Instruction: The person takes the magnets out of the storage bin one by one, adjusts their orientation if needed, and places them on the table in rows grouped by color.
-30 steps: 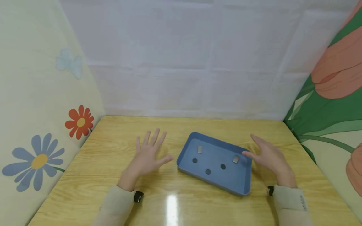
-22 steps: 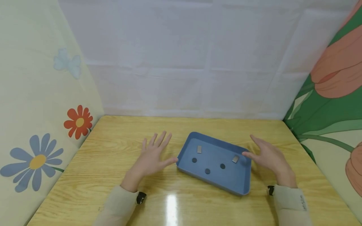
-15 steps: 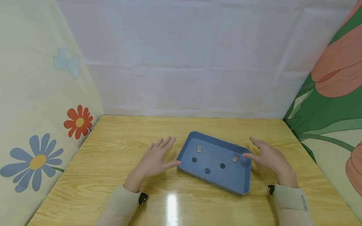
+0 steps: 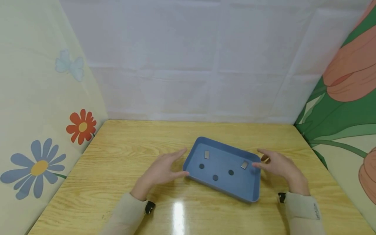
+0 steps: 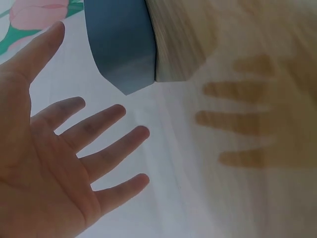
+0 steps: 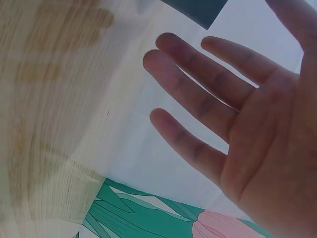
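A blue rectangular tray (image 4: 227, 187) lies at a slant on the wooden table. Inside it are two small silvery rectangular pieces, the left piece (image 4: 207, 154) and the right piece (image 4: 244, 164), plus three dark round discs, one disc (image 4: 215, 177) nearest the front. My left hand (image 4: 161, 169) is at the tray's left end, thumb near the front-left corner. In the left wrist view its fingers (image 5: 114, 153) are spread and apart from the tray's wall. At the right end, my right hand (image 4: 279, 166) has its thumb over the rim. The right wrist view shows its fingers extended, holding nothing.
The wood-grain table (image 4: 132, 137) reaches back to a white cloth backdrop (image 4: 188, 65). Flower-patterned panels stand along both sides, the left panel (image 4: 38, 98) and the right panel (image 4: 346, 114). Light glares off the table (image 4: 178, 217) in front of the tray.
My left hand has moved right to the tray's left end, turning so its spread fingers now overlap one another in the head view. My right hand has shifted slightly, thumb a little lower. The tray stays put.
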Action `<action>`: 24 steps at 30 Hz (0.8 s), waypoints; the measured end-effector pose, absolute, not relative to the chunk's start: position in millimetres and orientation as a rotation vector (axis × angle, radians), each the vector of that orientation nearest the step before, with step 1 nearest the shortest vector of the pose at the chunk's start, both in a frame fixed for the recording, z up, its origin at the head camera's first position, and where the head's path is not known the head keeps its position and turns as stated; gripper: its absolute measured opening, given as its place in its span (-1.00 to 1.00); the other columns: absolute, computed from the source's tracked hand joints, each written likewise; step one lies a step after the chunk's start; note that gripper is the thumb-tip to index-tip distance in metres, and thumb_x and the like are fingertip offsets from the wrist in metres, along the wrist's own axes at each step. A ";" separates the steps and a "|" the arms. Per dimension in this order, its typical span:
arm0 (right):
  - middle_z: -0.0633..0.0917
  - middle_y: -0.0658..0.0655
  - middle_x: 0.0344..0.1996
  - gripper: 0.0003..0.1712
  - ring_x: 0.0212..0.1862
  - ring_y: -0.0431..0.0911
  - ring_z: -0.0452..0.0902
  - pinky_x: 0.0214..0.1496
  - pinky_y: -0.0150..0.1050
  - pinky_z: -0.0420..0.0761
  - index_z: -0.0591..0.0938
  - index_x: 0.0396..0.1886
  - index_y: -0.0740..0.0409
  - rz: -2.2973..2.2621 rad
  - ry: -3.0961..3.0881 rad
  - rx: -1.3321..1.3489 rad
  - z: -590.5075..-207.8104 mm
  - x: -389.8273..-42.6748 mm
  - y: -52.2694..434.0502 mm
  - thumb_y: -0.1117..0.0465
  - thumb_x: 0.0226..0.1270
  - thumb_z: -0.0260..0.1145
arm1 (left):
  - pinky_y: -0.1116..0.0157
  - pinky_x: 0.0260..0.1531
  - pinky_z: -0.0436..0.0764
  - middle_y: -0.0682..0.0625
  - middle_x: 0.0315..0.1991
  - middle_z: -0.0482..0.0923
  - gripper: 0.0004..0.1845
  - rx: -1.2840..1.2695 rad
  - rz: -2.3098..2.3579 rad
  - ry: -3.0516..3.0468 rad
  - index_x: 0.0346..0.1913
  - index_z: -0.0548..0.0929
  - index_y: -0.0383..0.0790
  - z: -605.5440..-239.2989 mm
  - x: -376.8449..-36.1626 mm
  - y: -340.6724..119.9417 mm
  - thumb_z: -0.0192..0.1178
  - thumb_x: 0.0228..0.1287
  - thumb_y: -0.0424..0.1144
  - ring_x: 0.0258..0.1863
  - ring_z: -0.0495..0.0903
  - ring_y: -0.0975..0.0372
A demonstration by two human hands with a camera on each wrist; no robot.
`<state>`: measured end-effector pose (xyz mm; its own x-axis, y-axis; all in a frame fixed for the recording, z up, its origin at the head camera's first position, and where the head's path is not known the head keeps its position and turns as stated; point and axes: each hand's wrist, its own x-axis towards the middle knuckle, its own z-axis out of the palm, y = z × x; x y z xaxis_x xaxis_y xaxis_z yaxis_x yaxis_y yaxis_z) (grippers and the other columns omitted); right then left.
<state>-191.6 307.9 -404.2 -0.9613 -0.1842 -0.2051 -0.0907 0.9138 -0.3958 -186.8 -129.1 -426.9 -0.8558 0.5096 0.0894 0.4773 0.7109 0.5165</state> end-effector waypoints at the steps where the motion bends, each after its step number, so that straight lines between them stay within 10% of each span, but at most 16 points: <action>1: 0.69 0.37 0.11 0.02 0.09 0.23 0.67 -0.01 0.13 0.69 0.32 0.55 0.28 -0.584 2.825 -0.213 -404.0 -191.7 307.8 -0.33 0.37 0.32 | -0.07 0.52 0.34 -0.01 0.58 0.27 -0.01 0.803 0.846 2.839 0.63 0.19 -0.02 -426.5 -186.4 -128.8 0.36 0.26 0.25 0.53 0.36 -0.03; 9: 0.69 0.24 -0.08 0.02 -0.14 -0.02 0.60 -0.19 -0.14 0.59 0.32 0.53 0.35 -0.678 2.718 -0.203 -406.1 -192.4 307.0 -0.20 0.33 0.44 | -0.04 0.32 0.58 -0.05 0.51 0.41 -0.06 0.776 0.912 2.745 0.60 0.27 -0.05 -425.7 -185.5 -123.8 0.40 0.26 0.18 0.28 0.64 -0.02; 24: 0.68 0.46 0.08 0.25 0.07 0.19 0.67 0.12 0.17 0.65 0.03 0.54 0.61 -0.667 2.602 -0.185 -393.8 -186.5 302.8 -0.10 0.27 0.51 | 0.15 0.01 0.71 -0.07 0.20 0.69 0.02 0.748 0.892 2.715 0.61 0.26 -0.11 -428.9 -200.3 -113.5 0.52 0.16 0.10 0.06 0.71 0.15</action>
